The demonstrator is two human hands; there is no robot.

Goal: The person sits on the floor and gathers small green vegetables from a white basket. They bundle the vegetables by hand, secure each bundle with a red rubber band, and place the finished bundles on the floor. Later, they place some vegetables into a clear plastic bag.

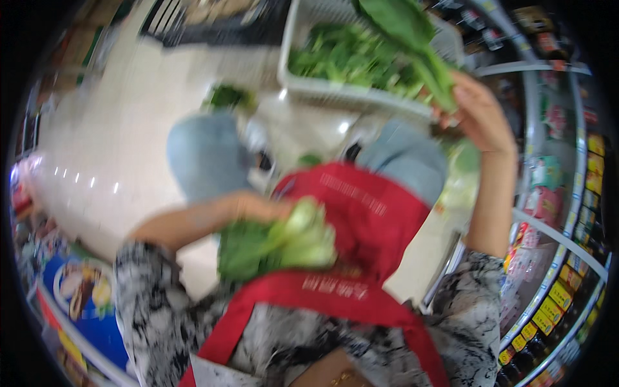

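Note:
My left hand [273,207] grips a bunch of leafy greens [285,237], perhaps bok choy, close to the red apron [358,203]. Its pale stem ends point right and its dark leaves point left. Up at the right, my right hand [476,109] pinches one long green leaf [416,43] by its stalk. That leaf reaches over a white plastic basket [358,95], in which many more leafy greens [343,55] lie. Motion blurs both hands, and the fingers of the left are partly hidden.
A few greens [229,96] lie on the tiled floor [125,121] beyond the left knee. Pale vegetables [459,174] rest by the right knee. A dark crate [222,31] stands left of the basket. Stocked store shelves [556,232] run along the right side.

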